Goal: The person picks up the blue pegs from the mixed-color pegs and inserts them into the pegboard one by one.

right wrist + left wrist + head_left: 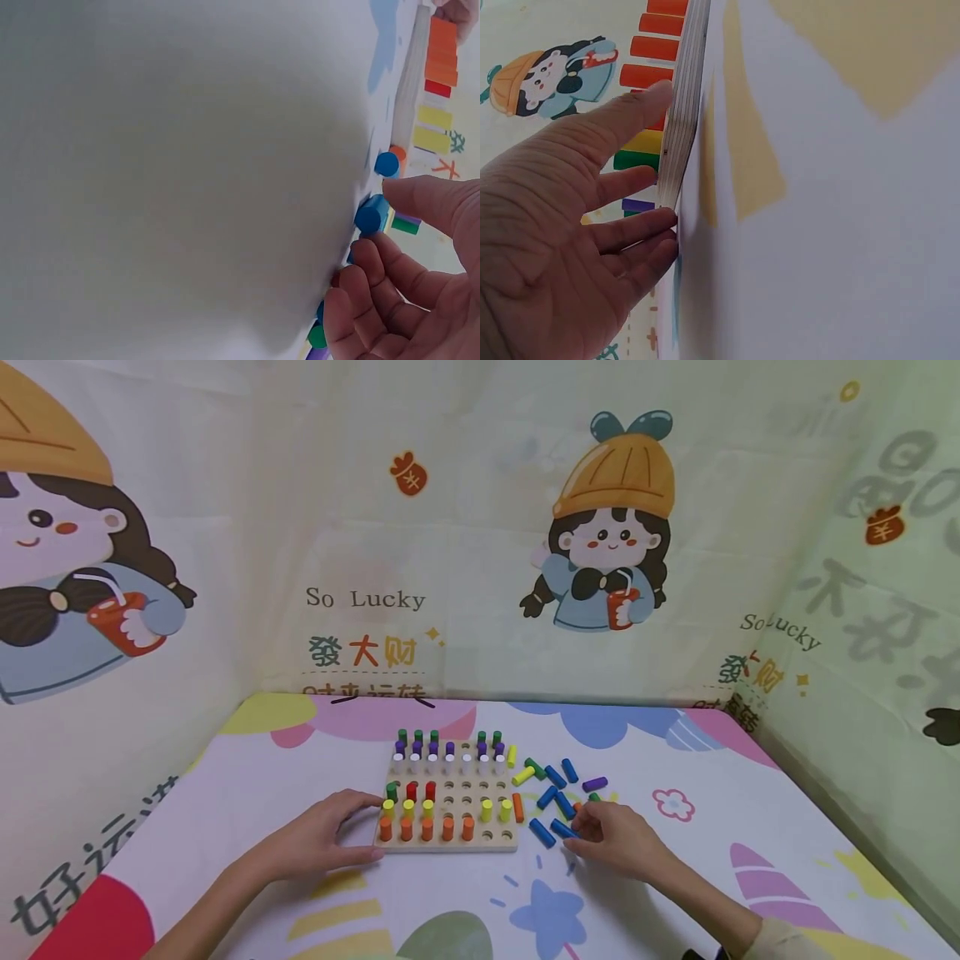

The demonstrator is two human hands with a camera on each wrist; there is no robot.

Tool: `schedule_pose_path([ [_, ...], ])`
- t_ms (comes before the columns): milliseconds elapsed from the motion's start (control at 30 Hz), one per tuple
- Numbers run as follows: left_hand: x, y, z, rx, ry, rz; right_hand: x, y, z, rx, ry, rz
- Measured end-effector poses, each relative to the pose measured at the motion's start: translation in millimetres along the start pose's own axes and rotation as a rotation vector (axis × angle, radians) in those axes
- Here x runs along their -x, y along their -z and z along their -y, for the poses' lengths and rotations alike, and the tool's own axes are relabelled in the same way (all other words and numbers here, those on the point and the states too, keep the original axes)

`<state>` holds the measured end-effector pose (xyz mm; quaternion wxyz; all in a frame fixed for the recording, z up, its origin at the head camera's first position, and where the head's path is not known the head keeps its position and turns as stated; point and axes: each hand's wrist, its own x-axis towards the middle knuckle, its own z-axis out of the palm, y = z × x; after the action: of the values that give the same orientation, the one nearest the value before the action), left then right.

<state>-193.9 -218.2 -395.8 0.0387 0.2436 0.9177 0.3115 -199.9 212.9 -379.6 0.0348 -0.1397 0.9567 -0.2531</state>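
Note:
A wooden pegboard (495,843) holds rows of coloured pegs: green, purple, white, red, yellow and orange. My left hand (330,835) rests at its left end, thumb by the front corner and forefinger along the side. In the left wrist view the thumb touches the board's edge (679,127), the other fingers loosely extended. To the right of the board, my right hand (618,839) is low over loose pegs. Its thumb and forefinger pinch the end of a blue peg (370,217) lying on the table; the remaining fingers curl below.
Several loose pegs lie right of the board, among them another blue peg (542,832), an orange peg (518,808), a purple peg (595,783) and a yellow peg (523,776). A patterned cloth (285,777) covers the table. Printed fabric walls (480,568) stand behind and at both sides.

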Motion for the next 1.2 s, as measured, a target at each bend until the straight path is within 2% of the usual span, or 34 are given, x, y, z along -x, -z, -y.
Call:
schedule_pose_path([
  [167,-1.3,-0.9,0.9,-0.011,0.018,0.004,0,-2.9,4,0.022,-0.071,-0.010],
  [300,-2.6,-0.7,-0.9,-0.022,0.047,0.015,2,-4.1,4,0.041,-0.059,-0.032],
  [567,-8.1,0.7,-1.3,-0.061,0.008,0.029,3,-0.2,5,0.053,-0.078,-0.064],
  [733,-9.8,3.6,-5.0,-0.044,0.032,0.067,4,5.0,8,-0.003,-0.058,-0.083],
  [1000,-9.6,4.8,-5.4,-0.046,0.114,0.063,-1,11.3,13,-0.130,0.009,-0.099],
  [1200,-9.5,5.9,-5.1,-0.037,0.091,0.068,-3,16.9,18,-0.216,0.052,-0.103],
])
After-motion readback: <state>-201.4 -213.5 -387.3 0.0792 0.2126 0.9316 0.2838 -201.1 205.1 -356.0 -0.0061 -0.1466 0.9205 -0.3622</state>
